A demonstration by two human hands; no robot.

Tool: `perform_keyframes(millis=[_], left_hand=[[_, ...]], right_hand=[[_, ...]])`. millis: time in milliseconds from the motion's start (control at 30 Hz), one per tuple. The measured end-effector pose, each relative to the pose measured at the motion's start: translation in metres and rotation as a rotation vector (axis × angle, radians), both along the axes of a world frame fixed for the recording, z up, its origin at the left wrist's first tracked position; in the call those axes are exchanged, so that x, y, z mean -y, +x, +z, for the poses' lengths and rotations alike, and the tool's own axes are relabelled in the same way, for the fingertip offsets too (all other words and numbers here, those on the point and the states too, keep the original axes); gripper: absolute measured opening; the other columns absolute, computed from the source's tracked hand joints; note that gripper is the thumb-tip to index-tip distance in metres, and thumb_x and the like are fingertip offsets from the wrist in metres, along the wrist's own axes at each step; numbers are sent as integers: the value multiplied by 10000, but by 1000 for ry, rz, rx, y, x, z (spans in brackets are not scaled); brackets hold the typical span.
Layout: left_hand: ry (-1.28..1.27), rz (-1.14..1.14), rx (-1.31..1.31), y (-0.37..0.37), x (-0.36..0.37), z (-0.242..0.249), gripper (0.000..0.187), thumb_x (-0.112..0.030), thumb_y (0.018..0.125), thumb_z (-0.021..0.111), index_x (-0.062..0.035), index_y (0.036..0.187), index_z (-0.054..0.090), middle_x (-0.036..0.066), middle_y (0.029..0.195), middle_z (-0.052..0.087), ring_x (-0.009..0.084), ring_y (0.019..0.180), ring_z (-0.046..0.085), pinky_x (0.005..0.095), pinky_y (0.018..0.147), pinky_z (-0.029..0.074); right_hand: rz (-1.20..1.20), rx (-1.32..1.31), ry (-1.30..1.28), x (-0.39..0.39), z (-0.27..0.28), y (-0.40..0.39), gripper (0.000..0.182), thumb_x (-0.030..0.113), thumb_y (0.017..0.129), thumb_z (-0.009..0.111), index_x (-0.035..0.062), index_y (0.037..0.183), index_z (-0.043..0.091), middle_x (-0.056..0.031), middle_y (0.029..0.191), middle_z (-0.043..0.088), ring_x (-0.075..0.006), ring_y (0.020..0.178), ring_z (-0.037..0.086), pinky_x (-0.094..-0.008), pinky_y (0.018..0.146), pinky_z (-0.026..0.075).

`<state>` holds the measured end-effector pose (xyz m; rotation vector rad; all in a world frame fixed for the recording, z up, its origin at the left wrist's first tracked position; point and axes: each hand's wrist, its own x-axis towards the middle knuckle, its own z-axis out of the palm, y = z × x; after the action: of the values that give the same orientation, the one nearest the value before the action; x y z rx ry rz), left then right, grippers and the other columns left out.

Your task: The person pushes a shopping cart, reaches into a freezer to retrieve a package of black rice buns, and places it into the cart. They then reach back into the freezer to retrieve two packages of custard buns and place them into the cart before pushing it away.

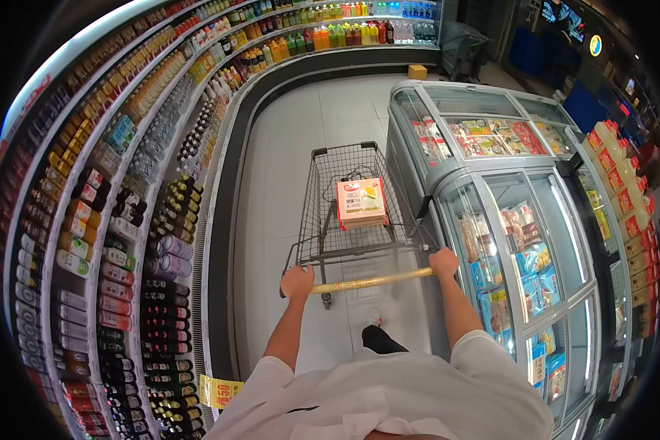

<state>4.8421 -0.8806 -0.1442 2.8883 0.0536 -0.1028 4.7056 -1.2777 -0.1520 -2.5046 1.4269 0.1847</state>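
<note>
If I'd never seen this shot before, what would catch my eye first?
Probably the wire shopping cart in mid-aisle, with an orange-and-white carton in its basket. The left hand and right hand grip its yellow handle. Bottle shelves curve along the left; glass-topped freezers line the right.

One cart (pixel 345 213), one box (pixel 361 202), two hands (pixel 298 281) on one handle (pixel 370 282).

shelves (pixel 125 191): long curved run of bottled drinks on the left | freezer (pixel 521 220): glass-lidded chest on the right, packaged food inside | cardboard box (pixel 417 71): on the floor at the far end of the aisle | price tag (pixel 221 391): yellow, on the lower shelf edge
</note>
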Motion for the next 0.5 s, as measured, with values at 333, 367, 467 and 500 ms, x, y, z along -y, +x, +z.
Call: perform_keyframes(millis=[333,367,467,500], left_hand=[[-35,87,-50,151,76,4,398,-467,861,569,-113,839,752,132,837,723,327,839,697,456,762,546],[-41,90,-52,167,84,3,398,-467,861,569,-113,839,752,132,837,723,327,839,697,456,762,546],[-56,107,-37,216,102,-3,376,-454,857,584,-118,840,751,135,836,722,331,841,696,452,758,547],[-52,96,-20,234,108,-5,372,-449,857,586,-117,835,751,136,829,722,335,830,696,451,752,548]], right_hand=[[-22,32,46,75,2,163,362,300,786,612,12,977,721,-191,1029,718,-351,974,700,-445,842,558],[-32,32,35,84,0,180,364,302,789,608,11,976,720,-197,1031,716,-353,980,698,-447,847,556],[-28,28,47,102,3,231,385,319,801,596,15,1005,711,-206,1054,710,-355,996,693,-451,862,550],[-32,35,36,107,2,246,388,323,804,593,16,1010,709,-206,1060,709,-355,1000,691,-452,866,549]])
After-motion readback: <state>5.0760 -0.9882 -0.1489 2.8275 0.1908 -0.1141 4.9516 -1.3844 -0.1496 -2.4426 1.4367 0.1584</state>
